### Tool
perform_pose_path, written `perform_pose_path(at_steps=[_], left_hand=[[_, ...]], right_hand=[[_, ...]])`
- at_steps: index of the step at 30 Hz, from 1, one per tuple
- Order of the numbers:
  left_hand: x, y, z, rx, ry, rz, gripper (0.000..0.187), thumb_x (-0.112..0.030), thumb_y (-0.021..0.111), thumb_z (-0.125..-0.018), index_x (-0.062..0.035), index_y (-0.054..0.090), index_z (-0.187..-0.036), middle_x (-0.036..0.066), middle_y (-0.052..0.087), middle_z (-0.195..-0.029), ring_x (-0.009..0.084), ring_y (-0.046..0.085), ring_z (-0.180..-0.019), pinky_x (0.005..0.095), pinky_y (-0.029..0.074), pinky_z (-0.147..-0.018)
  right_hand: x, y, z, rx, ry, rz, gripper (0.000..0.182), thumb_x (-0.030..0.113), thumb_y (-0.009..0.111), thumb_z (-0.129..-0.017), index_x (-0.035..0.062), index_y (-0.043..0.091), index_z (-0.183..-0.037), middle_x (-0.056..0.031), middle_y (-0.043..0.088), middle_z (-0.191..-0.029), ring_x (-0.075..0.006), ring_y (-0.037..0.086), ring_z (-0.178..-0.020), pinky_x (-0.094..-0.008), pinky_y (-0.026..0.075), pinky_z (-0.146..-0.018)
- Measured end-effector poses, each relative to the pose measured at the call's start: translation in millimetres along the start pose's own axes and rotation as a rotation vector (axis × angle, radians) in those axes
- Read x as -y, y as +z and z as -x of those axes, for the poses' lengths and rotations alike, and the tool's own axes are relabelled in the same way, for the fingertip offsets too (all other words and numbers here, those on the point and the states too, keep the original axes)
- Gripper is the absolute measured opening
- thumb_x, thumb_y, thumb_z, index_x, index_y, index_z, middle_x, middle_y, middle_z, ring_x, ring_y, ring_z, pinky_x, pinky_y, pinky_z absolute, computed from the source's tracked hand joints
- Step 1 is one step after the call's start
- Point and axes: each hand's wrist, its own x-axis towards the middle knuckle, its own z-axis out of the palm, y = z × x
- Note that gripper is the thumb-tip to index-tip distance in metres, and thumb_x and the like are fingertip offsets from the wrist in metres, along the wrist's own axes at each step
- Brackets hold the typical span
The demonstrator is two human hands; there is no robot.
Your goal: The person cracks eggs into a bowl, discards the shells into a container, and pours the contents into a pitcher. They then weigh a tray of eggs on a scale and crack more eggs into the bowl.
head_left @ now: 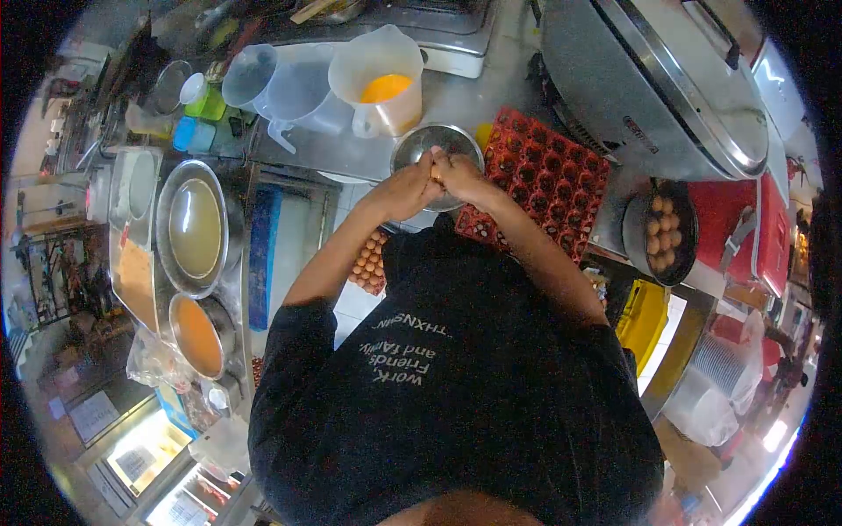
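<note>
My left hand [407, 190] and my right hand [462, 178] meet over a round metal bowl [407, 158], fingers closed and pressed together. A small orange-brown spot shows between the fingertips; whether it is an egg or shell I cannot make out. Just beyond the bowl stands a translucent plastic measuring jug [386, 60] with orange-yellow liquid, like beaten egg, inside. To the right of my right hand lies a red egg tray [551, 171], its cups dark. Beneath my left forearm, lower down, sits a tray of brown eggs [369, 263].
More translucent jugs [307, 83] stand left of the filled one. At far left are a wide metal basin [166, 230] of pale liquid and a pot [230, 337] of orange liquid. On the right are a large metal cooker [605, 92], a dark pot [638, 230] with brown eggs and a red cool box [767, 237].
</note>
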Motion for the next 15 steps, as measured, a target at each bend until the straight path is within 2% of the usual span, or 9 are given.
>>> perform_pose_path(at_steps=[2,4,9,12,14,15], left_hand=[[4,3,1,-0.034,0.057,-0.068,0.06,-0.031,0.044,-0.094,0.0166,0.028,-0.128,0.036,0.052,-0.115,0.0453,0.055,-0.106,0.0462,0.044,-0.093],[8,6,2,-0.062,0.089,-0.108,0.055,-0.029,0.041,-0.096,0.0152,0.029,-0.127,0.035,0.051,-0.117,0.0452,0.055,-0.107,0.046,0.043,-0.095],[-2,0,5,-0.071,0.047,-0.111,0.055,-0.029,0.04,-0.096,0.0125,0.028,-0.131,0.035,0.049,-0.12,0.0465,0.054,-0.108,0.0479,0.042,-0.096],[11,3,6,-0.173,0.164,-0.133,0.06,-0.033,0.043,-0.095,0.0159,0.031,-0.128,0.034,0.055,-0.11,0.046,0.056,-0.103,0.048,0.045,-0.09],[10,-7,7,-0.157,0.177,-0.218,0.056,-0.032,0.046,-0.093,0.0127,0.036,-0.125,0.032,0.057,-0.104,0.0456,0.057,-0.098,0.0488,0.046,-0.087],[4,-14,8,-0.149,0.184,-0.26,0.054,-0.031,0.048,-0.092,0.0111,0.038,-0.123,0.031,0.057,-0.102,0.0454,0.057,-0.096,0.0493,0.046,-0.086]], right_hand=[[-10,3,-4,0.021,-0.005,-0.006,0.071,0.052,0.025,-0.099,0.0022,0.068,-0.071,-0.0129,0.063,-0.058,-0.0352,0.065,-0.066,-0.0448,0.05,-0.076],[12,-9,7,0.044,0.017,-0.008,0.071,0.051,0.024,-0.1,0.0025,0.067,-0.071,-0.0126,0.063,-0.058,-0.0346,0.065,-0.065,-0.0445,0.05,-0.076],[17,-18,7,0.148,0.027,0.035,0.071,0.05,0.024,-0.1,0.0014,0.067,-0.071,-0.0129,0.063,-0.059,-0.033,0.065,-0.065,-0.044,0.05,-0.078],[16,-19,2,0.154,-0.038,0.174,0.068,0.048,0.025,-0.1,0.0002,0.066,-0.074,-0.0166,0.065,-0.066,-0.0336,0.066,-0.069,-0.045,0.05,-0.077],[18,-17,-1,0.081,-0.074,0.322,0.066,0.047,0.026,-0.1,-0.0005,0.066,-0.078,-0.0201,0.067,-0.072,-0.0356,0.066,-0.072,-0.0462,0.05,-0.077],[20,-18,0,0.039,-0.227,0.447,0.063,0.046,0.028,-0.1,-0.0007,0.066,-0.081,-0.0216,0.066,-0.075,-0.0376,0.065,-0.074,-0.0473,0.05,-0.077]])
